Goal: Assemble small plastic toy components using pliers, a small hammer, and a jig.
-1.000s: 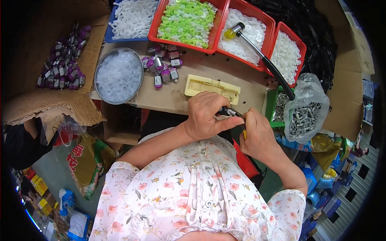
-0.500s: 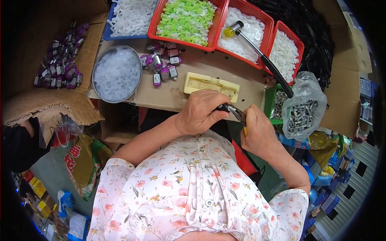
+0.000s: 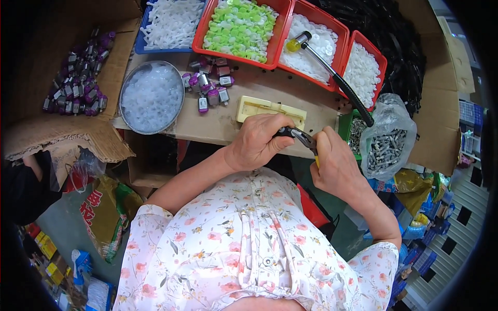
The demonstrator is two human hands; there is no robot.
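In front of my chest, my left hand (image 3: 259,142) is closed around a small black part (image 3: 284,132), most of it hidden by the fingers. My right hand (image 3: 336,165) is wrapped round a pair of pliers (image 3: 307,140), whose yellow handle shows below the thumb. The metal jaws point left and meet the black part; whether they grip it I cannot tell. Just beyond my left hand lies a cream plastic fixture (image 3: 280,110) with a long slot, on the cardboard-covered table (image 3: 207,124).
Small motors (image 3: 207,85) with purple ends lie beside a round bowl of translucent grease (image 3: 152,98). Red trays (image 3: 276,59) of green and white parts line the back. A hammer (image 3: 337,78) rests across two trays. A plastic bag of metal pieces (image 3: 386,147) sits at right.
The pliers and the black part have shifted slightly upward, and the pliers are tilted a little differently. Both hands keep their hold; the whole view has moved slightly.
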